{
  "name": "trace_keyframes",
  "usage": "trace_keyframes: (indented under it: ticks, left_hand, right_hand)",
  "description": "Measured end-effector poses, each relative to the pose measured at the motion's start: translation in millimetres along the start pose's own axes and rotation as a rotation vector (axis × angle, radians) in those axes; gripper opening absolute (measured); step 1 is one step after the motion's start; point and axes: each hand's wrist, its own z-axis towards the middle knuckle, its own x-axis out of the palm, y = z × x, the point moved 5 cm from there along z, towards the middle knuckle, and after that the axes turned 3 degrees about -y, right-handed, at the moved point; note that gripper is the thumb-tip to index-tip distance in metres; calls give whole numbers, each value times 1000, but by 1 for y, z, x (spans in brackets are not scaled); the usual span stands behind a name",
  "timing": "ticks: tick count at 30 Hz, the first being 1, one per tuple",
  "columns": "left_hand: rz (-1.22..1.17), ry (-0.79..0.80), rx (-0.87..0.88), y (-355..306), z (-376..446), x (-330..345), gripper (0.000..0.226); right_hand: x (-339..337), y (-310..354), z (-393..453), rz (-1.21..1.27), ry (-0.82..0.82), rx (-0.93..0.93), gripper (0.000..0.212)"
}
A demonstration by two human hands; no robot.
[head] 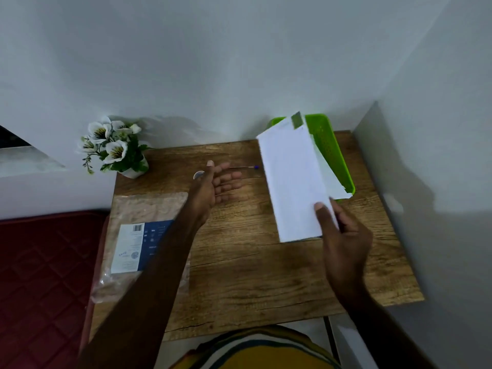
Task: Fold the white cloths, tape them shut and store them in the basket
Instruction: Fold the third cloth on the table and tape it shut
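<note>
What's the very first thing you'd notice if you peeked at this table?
The folded white cloth stands out most: the right hand grips its near end and holds it over the right side of the wooden table, its far end reaching over the bright green basket at the back right corner. The left hand hovers open mid-table, and a pot of white flowers sits at the back left corner.

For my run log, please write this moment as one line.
right hand: holds folded cloth | basket: behind cloth | left hand: open
</note>
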Motion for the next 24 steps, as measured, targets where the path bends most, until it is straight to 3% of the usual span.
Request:
trace_keyframes:
  ticks: [4, 7, 9, 15, 19, 24]
  left_hand:
    - [51, -37, 24, 5, -5, -8, 50]
    - [81, -62, -9, 16, -9, -14, 44]
    - [86, -77, -26, 24, -10, -17, 45]
    - [129, -94, -58, 39, -12, -22, 48]
    - [129, -121, -91, 42, -10, -23, 49]
    - [129, -129, -106, 48, -8, -21, 49]
  right_hand:
    - [-17, 53, 31, -208, -193, -498, 24]
    - [-6, 60, 49, -533, -354, -873, 23]
    - [13, 46, 64, -756, -328, -991, 25]
    - [63, -18, 96, -1153, 72, -935, 25]
    - [83, -32, 98, -1359, 151, -862, 25]
    - [88, -40, 103, -1345, 188, -797, 33]
